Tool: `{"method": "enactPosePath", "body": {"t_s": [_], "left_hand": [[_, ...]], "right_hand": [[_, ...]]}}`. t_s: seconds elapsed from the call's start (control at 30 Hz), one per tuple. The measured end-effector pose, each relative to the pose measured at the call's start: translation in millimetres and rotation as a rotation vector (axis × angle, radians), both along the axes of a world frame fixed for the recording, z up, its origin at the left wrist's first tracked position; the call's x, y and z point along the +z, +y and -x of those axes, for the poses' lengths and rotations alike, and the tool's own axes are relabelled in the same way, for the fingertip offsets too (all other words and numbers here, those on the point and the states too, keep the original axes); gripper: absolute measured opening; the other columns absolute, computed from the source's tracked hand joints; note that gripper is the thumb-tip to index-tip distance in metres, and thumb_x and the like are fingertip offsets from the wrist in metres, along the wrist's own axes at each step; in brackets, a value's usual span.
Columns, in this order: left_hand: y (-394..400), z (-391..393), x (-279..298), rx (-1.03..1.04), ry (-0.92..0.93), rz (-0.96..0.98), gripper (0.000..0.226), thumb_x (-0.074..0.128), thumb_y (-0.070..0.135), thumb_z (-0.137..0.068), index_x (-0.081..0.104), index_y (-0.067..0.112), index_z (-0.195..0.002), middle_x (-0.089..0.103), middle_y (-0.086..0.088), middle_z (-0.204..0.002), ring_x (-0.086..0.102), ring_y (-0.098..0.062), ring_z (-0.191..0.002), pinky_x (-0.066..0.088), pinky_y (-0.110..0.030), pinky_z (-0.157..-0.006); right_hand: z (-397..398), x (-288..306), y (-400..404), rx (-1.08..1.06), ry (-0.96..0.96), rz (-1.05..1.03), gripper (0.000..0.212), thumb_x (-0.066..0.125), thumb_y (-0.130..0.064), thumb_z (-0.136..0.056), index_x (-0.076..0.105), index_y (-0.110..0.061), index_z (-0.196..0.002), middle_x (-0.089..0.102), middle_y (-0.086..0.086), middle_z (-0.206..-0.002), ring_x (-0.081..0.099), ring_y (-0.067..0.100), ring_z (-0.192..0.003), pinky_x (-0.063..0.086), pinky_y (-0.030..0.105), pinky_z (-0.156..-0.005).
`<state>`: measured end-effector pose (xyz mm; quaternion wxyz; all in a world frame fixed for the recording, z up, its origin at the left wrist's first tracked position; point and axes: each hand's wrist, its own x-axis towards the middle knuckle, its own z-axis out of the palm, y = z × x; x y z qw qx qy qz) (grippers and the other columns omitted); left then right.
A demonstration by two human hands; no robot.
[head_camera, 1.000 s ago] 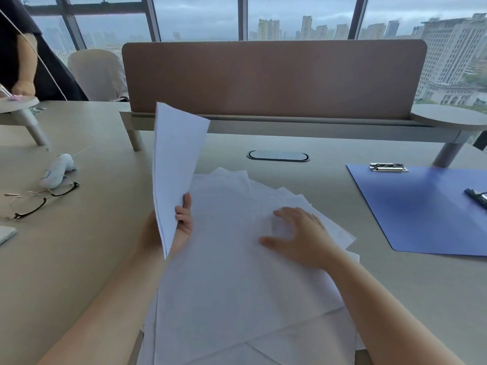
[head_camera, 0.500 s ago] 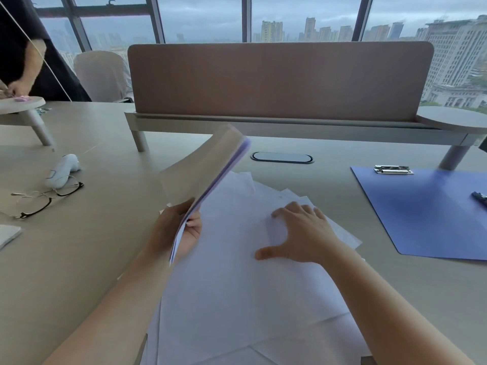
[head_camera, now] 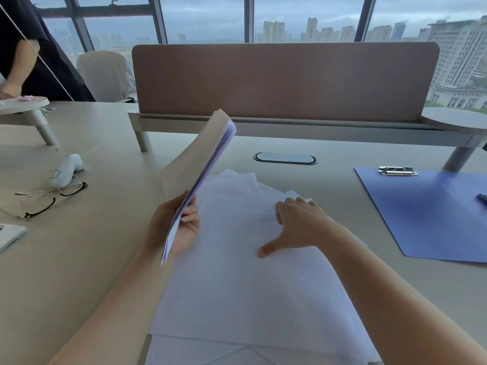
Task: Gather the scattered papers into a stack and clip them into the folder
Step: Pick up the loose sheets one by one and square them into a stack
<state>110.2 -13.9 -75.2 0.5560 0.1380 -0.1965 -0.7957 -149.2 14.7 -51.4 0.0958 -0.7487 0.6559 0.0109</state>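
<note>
Several white papers [head_camera: 237, 280] lie fanned out on the desk in front of me. My left hand [head_camera: 171, 227] grips a small stack of sheets [head_camera: 200, 167] by its lower edge; the stack tilts up and away toward the far side. My right hand [head_camera: 297, 225] rests flat on the spread papers, fingers apart, thumb stretched out to the left. An open blue folder [head_camera: 432, 214] lies flat at the right, with a metal clip [head_camera: 397, 170] at its top left corner and a dark clip [head_camera: 482, 197] at the frame's right edge.
Glasses [head_camera: 44, 201] and a white device [head_camera: 66, 169] lie on the desk at the left. A brown divider panel [head_camera: 284, 80] stands behind, with a cable port [head_camera: 285, 158] before it. Another person [head_camera: 23, 54] stands at the far left by a small round shelf [head_camera: 23, 104].
The stack in my left hand has tipped from upright to leaning away and flatter. My right hand stayed on the spread papers, its thumb stretching out wider.
</note>
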Motion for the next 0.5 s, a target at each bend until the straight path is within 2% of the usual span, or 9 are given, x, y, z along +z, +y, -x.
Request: {"method": "enactPosePath", "body": {"t_s": [0.07,0.1,0.17,0.23,0.27,0.3,0.4,0.47,0.5], "left_hand": [[0,-1,1,0.024,0.012,0.009,0.072,0.1,0.009,-0.013,0.072,0.007,-0.079,0.068,0.002,-0.07,0.047,-0.002,-0.037,0.035,-0.008,-0.035],[0,-2,1,0.029,0.021,0.015,0.074,0.1,0.009,-0.013,0.071,0.007,-0.081,0.068,0.003,-0.071,0.046,-0.002,-0.037,0.035,-0.008,-0.036],[0,-5,2,0.038,0.03,0.029,0.071,0.1,0.009,-0.015,0.072,0.006,-0.08,0.067,0.002,-0.071,0.046,-0.002,-0.037,0.035,-0.008,-0.036],[-3,-8,1,0.045,0.041,0.023,0.067,0.1,0.008,-0.017,0.074,0.006,-0.078,0.069,0.002,-0.071,0.047,-0.002,-0.038,0.035,-0.009,-0.036],[-5,-10,0,0.044,0.048,0.029,0.065,0.1,0.008,-0.018,0.074,0.006,-0.078,0.07,0.001,-0.072,0.048,-0.002,-0.038,0.036,-0.009,-0.036],[-4,-12,0,0.038,0.038,0.026,0.064,0.1,0.007,-0.019,0.074,0.006,-0.078,0.071,0.001,-0.073,0.049,-0.002,-0.038,0.037,-0.009,-0.036],[-8,-16,-4,0.072,0.013,0.004,0.067,0.099,0.006,-0.018,0.07,0.007,-0.079,0.067,0.001,-0.071,0.047,-0.003,-0.037,0.036,-0.011,-0.035],[-1,-11,5,0.072,-0.061,0.013,0.069,0.098,0.006,-0.021,0.064,0.009,-0.081,0.058,0.003,-0.067,0.043,-0.003,-0.036,0.035,-0.012,-0.034],[2,-9,9,0.077,-0.121,0.019,0.061,0.097,0.005,-0.03,0.064,0.011,-0.082,0.055,0.004,-0.065,0.044,-0.003,-0.036,0.036,-0.014,-0.033]], "right_hand": [[-2,8,6,-0.029,-0.074,-0.036,0.088,0.075,-0.086,-0.04,0.047,-0.024,-0.098,0.052,-0.011,-0.087,0.051,0.016,-0.085,0.04,0.032,-0.07],[-2,12,10,-0.042,-0.109,-0.062,0.087,0.08,-0.079,-0.044,0.048,-0.025,-0.103,0.053,-0.012,-0.088,0.053,0.015,-0.084,0.041,0.031,-0.066],[0,15,13,-0.051,-0.149,-0.089,0.075,0.085,-0.066,-0.053,0.053,-0.025,-0.107,0.057,-0.01,-0.092,0.056,0.016,-0.087,0.048,0.033,-0.071],[7,14,13,-0.037,-0.191,-0.101,0.046,0.084,-0.051,-0.067,0.062,-0.021,-0.095,0.06,-0.007,-0.086,0.058,0.018,-0.083,0.05,0.035,-0.072],[11,14,14,-0.037,-0.231,-0.109,0.032,0.081,-0.043,-0.075,0.063,-0.019,-0.084,0.06,-0.004,-0.079,0.057,0.017,-0.075,0.049,0.034,-0.067],[16,14,15,-0.052,-0.286,-0.117,0.027,0.077,-0.037,-0.081,0.06,-0.016,-0.075,0.058,-0.002,-0.072,0.054,0.016,-0.066,0.045,0.031,-0.061],[29,11,22,-0.175,-0.553,-0.033,0.024,0.068,-0.025,-0.091,0.064,-0.014,-0.07,0.059,-0.003,-0.063,0.052,0.009,-0.051,0.041,0.022,-0.052],[34,7,29,-0.302,-0.826,-0.008,0.019,0.063,-0.021,-0.095,0.074,-0.017,-0.08,0.07,-0.003,-0.067,0.064,0.013,-0.056,0.049,0.024,-0.059],[36,5,31,-0.353,-0.976,-0.027,0.02,0.06,-0.019,-0.097,0.076,-0.017,-0.086,0.075,0.001,-0.074,0.068,0.018,-0.062,0.053,0.028,-0.064]]}}
